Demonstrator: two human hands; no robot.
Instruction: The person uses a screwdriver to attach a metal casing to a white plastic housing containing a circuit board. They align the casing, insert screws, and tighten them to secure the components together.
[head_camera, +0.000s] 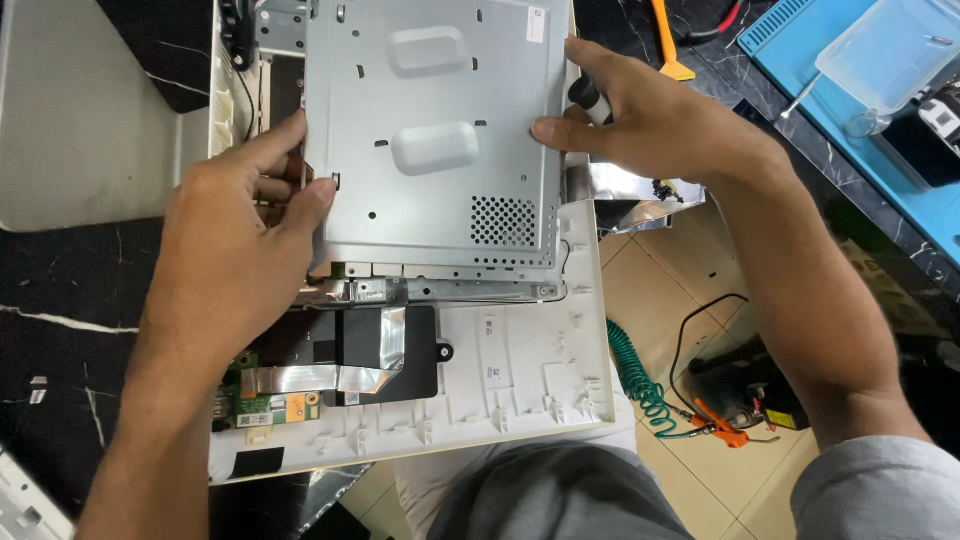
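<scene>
Hands, left (235, 235) and right (640, 120), grip a metal shield (430, 140) by its edges, seated over the open white chassis (520, 370).

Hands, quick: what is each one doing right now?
Left hand: fingers closed on the left edge of the metal shield plate.
Right hand: fingers on the plate's right edge, also closed around a black and white tool handle.

Under your hands the shield plate (430, 140) is matt grey sheet metal, stamped and perforated. The chassis (520, 370) beneath it is smooth white plastic, crossed by a glossy foil ribbon (300, 378). The table (70, 330) looks like polished black marble with white veins.
</scene>
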